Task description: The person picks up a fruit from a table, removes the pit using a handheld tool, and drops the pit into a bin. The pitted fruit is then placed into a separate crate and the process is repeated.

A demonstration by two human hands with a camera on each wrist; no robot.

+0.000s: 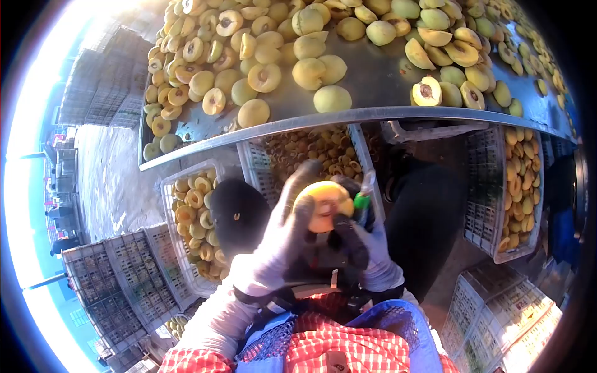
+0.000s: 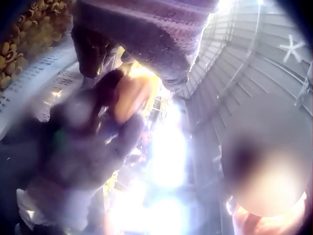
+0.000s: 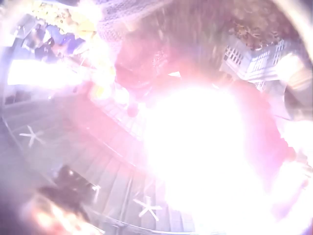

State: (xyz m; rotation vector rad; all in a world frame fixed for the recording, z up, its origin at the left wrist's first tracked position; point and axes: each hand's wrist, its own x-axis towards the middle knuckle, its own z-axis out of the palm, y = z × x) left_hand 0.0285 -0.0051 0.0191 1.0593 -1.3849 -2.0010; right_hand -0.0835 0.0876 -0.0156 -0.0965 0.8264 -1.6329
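A yellow peach (image 1: 323,205) with its cut face and reddish centre showing is held between two gloved hands above the lap. The left hand (image 1: 283,217) grips it from the left side, fingers curved round it. At its right side the right hand (image 1: 365,242) touches it with the thumb, while its fingers hold a green-handled tool (image 1: 362,204) whose working end is hidden. In the left wrist view the peach (image 2: 133,98) is blurred between the left hand (image 2: 137,41) and the right hand (image 2: 83,132). Glare covers most of the right wrist view.
A metal table (image 1: 367,87) bearing many halved peaches spans the front. Beneath its edge stands a crate (image 1: 254,165) of small brown-orange pieces, between the knees. Peach-filled crates stand left (image 1: 166,199) and right (image 1: 482,193). Stacked crates (image 1: 118,286) line the left.
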